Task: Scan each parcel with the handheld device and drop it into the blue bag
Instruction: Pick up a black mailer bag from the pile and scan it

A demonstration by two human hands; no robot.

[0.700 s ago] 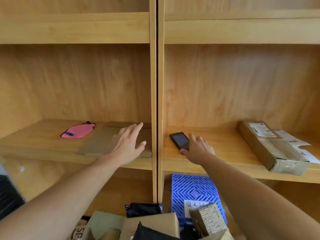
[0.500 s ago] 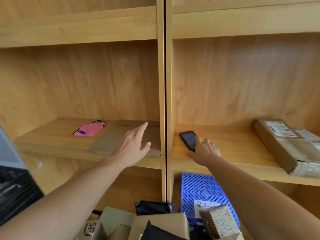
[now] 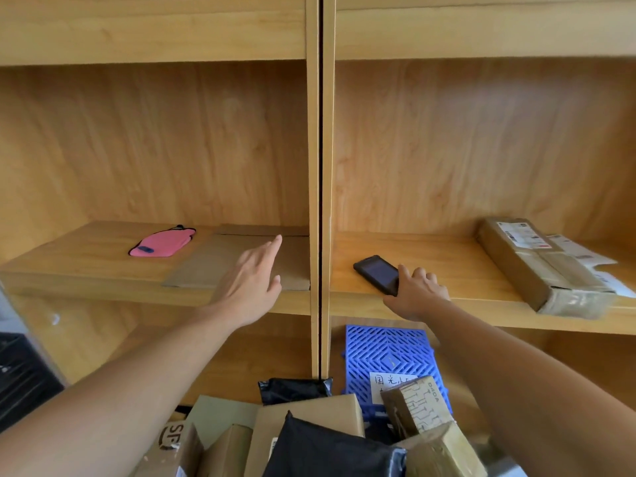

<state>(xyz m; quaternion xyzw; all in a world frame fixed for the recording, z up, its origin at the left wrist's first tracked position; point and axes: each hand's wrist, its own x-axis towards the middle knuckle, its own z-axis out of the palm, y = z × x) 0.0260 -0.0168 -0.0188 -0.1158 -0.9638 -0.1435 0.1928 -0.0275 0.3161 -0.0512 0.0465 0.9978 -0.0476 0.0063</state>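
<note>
Scanner [image 3: 377, 273] just R of divider [image 3: 320, 201]: right hand [image 3: 414, 292] fingers curl on it for pickup; left hand [image 3: 253, 284], fingers straight, over parcel [image 3: 220, 259] L of it.

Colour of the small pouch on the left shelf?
The pouch is pink with a dark blue tab; head view.

Wooden shelving [image 3: 481, 149], light grain, two bays split by a double vertical divider [image 3: 320, 166]. Left bay, middle shelf: pink fabric pouch [image 3: 161, 242] lies flat toward the back, with dark trim and a small dark blue tab at its near end. Under the right bay's shelf: blue plastic lattice panel [image 3: 389, 349] stands upright, with a white handwritten note [image 3: 392, 382] on its lower part, partly hidden. Far left edge: dark crate-like object [image 3: 20, 376], too blurred to identify.
</note>
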